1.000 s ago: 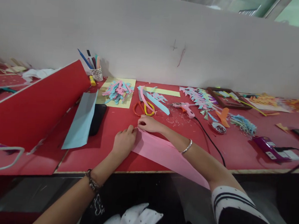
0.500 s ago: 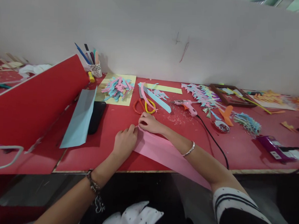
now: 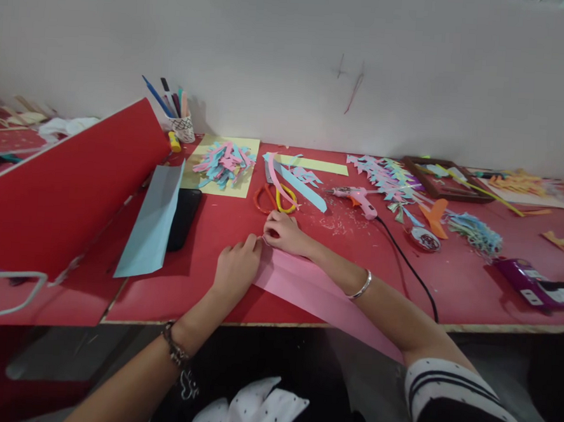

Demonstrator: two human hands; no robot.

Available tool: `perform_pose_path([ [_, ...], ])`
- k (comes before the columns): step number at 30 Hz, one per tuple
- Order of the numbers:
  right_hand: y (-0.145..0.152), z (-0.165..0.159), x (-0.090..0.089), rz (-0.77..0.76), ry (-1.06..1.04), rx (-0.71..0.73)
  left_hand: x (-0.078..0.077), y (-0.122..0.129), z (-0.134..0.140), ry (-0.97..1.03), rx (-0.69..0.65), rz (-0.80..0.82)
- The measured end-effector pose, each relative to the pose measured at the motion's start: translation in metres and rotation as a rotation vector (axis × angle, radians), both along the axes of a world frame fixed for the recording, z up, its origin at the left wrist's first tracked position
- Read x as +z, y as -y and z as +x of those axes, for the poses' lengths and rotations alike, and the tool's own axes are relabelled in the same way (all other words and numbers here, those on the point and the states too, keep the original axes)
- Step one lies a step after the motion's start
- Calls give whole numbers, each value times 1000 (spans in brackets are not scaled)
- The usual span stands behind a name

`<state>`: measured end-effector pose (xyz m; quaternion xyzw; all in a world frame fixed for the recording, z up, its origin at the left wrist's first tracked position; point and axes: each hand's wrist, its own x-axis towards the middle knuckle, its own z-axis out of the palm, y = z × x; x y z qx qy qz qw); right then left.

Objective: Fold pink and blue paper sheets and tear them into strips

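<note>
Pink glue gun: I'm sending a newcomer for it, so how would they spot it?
On the red table, look right of the scissors. The pink glue gun lies there, set apart from nearby paper pieces by its trailing black cord.

Our red counter (image 3: 214, 226) bears pink paper (image 3: 296, 285) overhanging its front edge. On it we also see scissors (image 3: 278, 201), a pink glue gun (image 3: 359, 197) and a purple socket block (image 3: 521, 284).
</note>
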<state>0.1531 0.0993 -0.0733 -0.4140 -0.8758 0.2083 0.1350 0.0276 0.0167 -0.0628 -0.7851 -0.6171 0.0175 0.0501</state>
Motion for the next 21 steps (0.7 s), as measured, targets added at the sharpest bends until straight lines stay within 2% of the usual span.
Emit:
perform_pose_path([
  [12,-3,5,-7,6,-98,-10,2,1,1,-35,-8,-35],
  [18,-1,7,-3,-22,-117,-10,1,1,-2,-16,-84,12],
  [21,4,9,-1,11,-105,10,2,0,-2,-19,-108,32],
])
